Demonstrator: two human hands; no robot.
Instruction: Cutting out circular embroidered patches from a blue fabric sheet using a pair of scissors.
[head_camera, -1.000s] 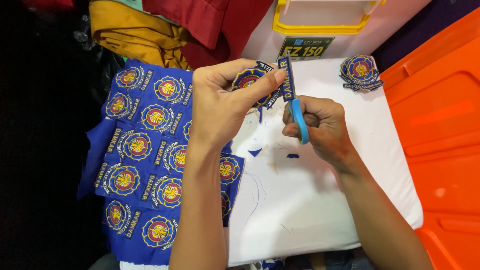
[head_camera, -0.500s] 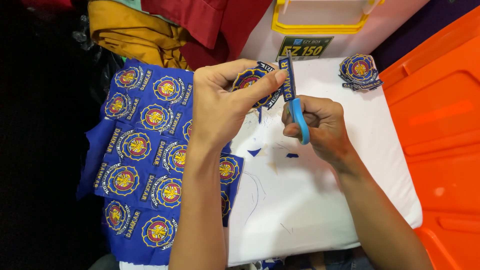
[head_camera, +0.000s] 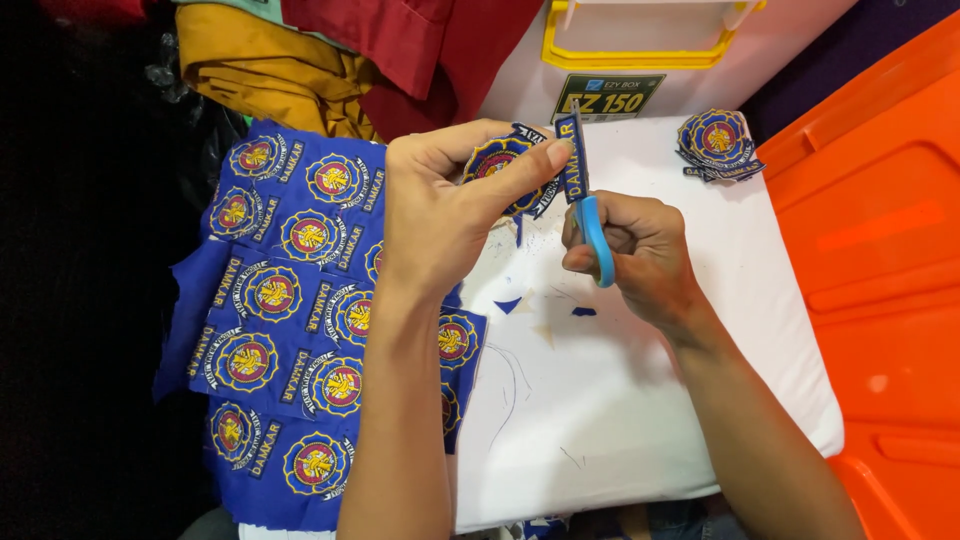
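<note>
Left forearm rises from the lower edge over the blue embroidered sheet (head_camera: 290, 330); left hand (head_camera: 440, 215) is raised above the white table (head_camera: 620, 400), thumb and fingers pinched on a round badge patch (head_camera: 497, 160). Right hand (head_camera: 640, 250) is clenched around blue-handled scissors (head_camera: 590, 215), blades up against the patch's edge strip. Cut patches (head_camera: 715, 145) are stacked near the far corner, well apart; small blue scraps (head_camera: 508, 305) lie beneath the hands.

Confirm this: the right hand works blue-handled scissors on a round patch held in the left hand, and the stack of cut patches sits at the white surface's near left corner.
One thing is wrong: in the head view the stack of cut patches sits at the far right corner of the white surface. The right hand does work the blue-handled scissors on the round patch in the left hand.
</note>
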